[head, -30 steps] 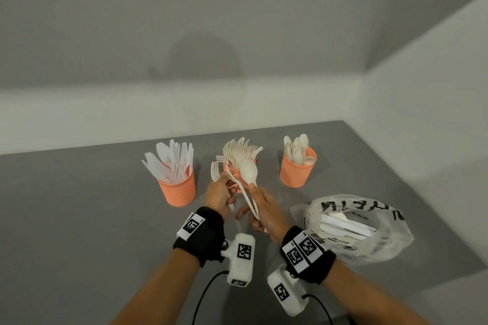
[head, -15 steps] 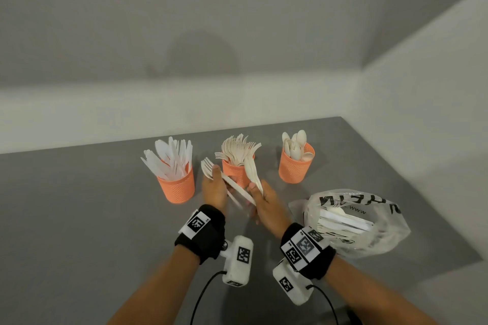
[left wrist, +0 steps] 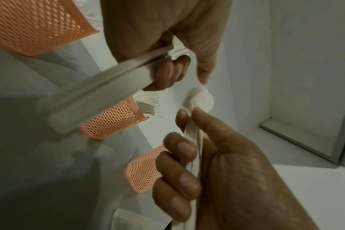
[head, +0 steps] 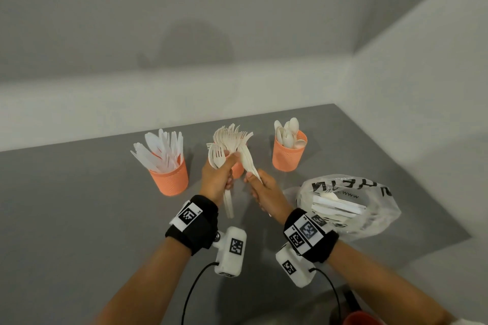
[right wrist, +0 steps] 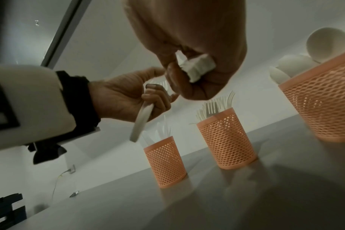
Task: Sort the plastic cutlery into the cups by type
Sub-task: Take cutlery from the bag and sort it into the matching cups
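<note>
Three orange mesh cups stand in a row: knives cup [head: 169, 174], forks cup [head: 237, 170] and spoons cup [head: 289, 155]. My left hand [head: 224, 166] grips a few white forks [head: 217, 157], heads up, just in front of the forks cup; their handles [left wrist: 108, 93] stick out below the fist. My right hand [head: 254, 182], close beside it, pinches a small bundle of white spoons [left wrist: 199, 99] between thumb and fingers. The bundle's handle ends [right wrist: 197, 68] show under the right fist. The hands hide most of the forks cup in the head view.
A crumpled clear plastic bag [head: 348, 203] holding more white cutlery lies on the grey table [head: 79, 219] right of my right hand. Walls close the table's back and right sides. A red object [head: 361, 318] shows at the bottom right corner.
The cutlery held between both hands has been split. My left hand turned its forks from slanting left to upright before the forks cup, and my right hand drew the spoons slightly right.
</note>
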A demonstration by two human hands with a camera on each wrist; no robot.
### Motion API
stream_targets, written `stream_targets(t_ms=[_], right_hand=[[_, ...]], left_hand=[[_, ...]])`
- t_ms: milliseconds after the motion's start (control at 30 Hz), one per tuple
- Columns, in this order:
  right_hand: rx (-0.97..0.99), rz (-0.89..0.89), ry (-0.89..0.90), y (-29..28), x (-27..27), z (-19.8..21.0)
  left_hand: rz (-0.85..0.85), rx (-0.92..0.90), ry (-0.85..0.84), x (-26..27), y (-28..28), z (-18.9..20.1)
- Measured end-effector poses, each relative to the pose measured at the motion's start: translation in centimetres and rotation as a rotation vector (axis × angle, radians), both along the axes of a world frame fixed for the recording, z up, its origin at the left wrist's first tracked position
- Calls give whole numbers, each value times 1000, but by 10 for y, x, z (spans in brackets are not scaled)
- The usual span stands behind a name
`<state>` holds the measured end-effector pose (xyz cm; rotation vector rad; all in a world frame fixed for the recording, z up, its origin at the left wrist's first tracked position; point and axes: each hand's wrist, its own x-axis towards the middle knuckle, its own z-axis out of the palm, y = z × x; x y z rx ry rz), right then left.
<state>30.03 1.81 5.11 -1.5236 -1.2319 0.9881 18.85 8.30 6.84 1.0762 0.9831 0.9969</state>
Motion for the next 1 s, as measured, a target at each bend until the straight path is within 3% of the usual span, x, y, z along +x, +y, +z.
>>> stream_targets(t_ms=[100, 300, 467, 633, 800, 933, 1000], right_hand=[[6, 58, -55, 1, 4, 5], [28, 112, -45, 15, 22, 24], [85, -16, 207, 34, 51, 52], [253, -255, 408, 58, 117, 76], [398, -405, 424, 88, 167, 88], [350, -458, 455, 112, 178, 61], [305, -469, 450, 120, 179, 47]], left_hand=[[-50, 27, 13, 8, -9, 11], [55, 103, 125, 40, -6, 30], [22, 184, 87, 71, 1, 48], [334, 135, -138, 70, 40, 56], [691, 239, -115, 62, 85, 49], [747, 322, -28, 67, 107, 28], [729, 371, 107, 70, 112, 15]])
